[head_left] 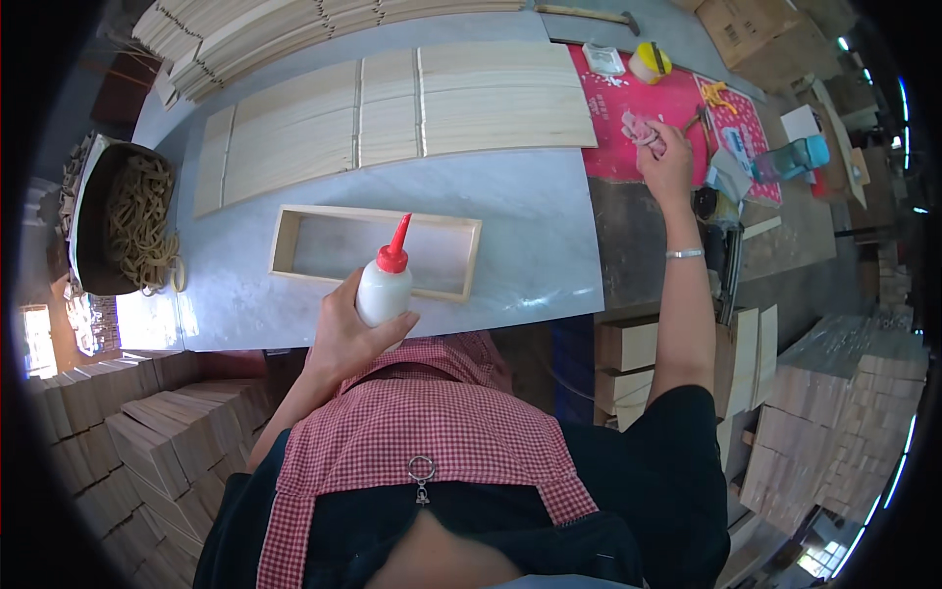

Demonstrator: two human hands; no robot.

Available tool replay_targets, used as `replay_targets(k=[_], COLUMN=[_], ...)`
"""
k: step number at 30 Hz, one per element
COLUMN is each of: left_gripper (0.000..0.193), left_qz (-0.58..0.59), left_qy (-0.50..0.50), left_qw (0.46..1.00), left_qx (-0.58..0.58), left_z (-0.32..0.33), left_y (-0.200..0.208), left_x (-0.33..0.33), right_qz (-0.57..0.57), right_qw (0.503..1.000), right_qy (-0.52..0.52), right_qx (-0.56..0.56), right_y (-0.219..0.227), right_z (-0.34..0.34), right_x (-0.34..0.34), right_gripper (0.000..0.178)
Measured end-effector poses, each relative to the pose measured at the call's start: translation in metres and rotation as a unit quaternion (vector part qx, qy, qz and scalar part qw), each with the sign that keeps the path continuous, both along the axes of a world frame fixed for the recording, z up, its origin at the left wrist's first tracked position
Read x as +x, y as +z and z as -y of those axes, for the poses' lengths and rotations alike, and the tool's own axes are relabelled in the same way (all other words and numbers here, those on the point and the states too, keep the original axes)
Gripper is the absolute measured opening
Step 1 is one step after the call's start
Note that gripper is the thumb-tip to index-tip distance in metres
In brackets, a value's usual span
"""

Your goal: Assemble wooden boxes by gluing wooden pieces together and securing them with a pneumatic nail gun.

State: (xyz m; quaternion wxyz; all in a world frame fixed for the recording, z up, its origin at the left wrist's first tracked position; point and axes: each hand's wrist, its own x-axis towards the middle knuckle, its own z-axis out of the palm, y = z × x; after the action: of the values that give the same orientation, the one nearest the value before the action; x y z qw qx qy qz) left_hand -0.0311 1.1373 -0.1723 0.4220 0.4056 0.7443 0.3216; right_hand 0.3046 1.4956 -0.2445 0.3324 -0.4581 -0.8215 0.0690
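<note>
A red-and-white checked apron lies nearest the camera, on the person's front. Beyond it spreads the grey tabletop, bearing a long pale wooden panel with 3 crosswise lines. Nearer the person lies 1 open rectangular wooden frame, the tabletop showing through its middle.

The left hand has its fingers wrapped around a white bottle, held upright before the frame's near wall; whether they touch, I cannot tell. Over the red mat at right, the right hand has its fingers drawn together on a crumpled pink cloth.

The step in hand looks like handling the cloth with the bottle at the ready. Any pouring would call for tipping the bottle nozzle-down; any wiping, a firm pinch on the cloth.

The bottle is smooth and rounded, topped by a tapering red nozzle. The cloth, smaller, looks soft and bunched.
</note>
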Motion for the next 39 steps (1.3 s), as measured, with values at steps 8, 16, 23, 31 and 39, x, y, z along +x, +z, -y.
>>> replay_targets(k=[8,16,23,31,39], left_gripper=[0.057,0.059,0.054,0.05,0.047], left_qz=[0.149,0.305,-0.302,-0.418,-0.493], left_qy=[0.113,0.095,-0.111,-0.1,-0.027], left_qw=[0.974,0.917,0.903,0.896,0.802], left_qx=[0.131,0.24,0.287,0.11,0.338], left_z=[0.008,-0.02,0.02,0.025,0.048], left_y=[-0.005,0.0,-0.049,-0.079,-0.113], left_x=[0.008,0.025,-0.05,-0.053,-0.04], right_qz=[-0.114,-0.41,-0.503,-0.484,-0.289], right_qw=[0.986,0.812,0.783,0.796,0.858], right_qy=[0.085,0.177,0.207,0.278,0.256], right_qx=[-0.085,-0.375,-0.302,-0.234,-0.34], right_y=[0.025,0.034,0.043,0.069,0.049], right_z=[0.116,0.304,0.273,0.263,0.279], right_x=[-0.085,-0.197,-0.173,-0.207,-0.253], right_gripper=[0.064,0.073,0.062,0.054,0.054])
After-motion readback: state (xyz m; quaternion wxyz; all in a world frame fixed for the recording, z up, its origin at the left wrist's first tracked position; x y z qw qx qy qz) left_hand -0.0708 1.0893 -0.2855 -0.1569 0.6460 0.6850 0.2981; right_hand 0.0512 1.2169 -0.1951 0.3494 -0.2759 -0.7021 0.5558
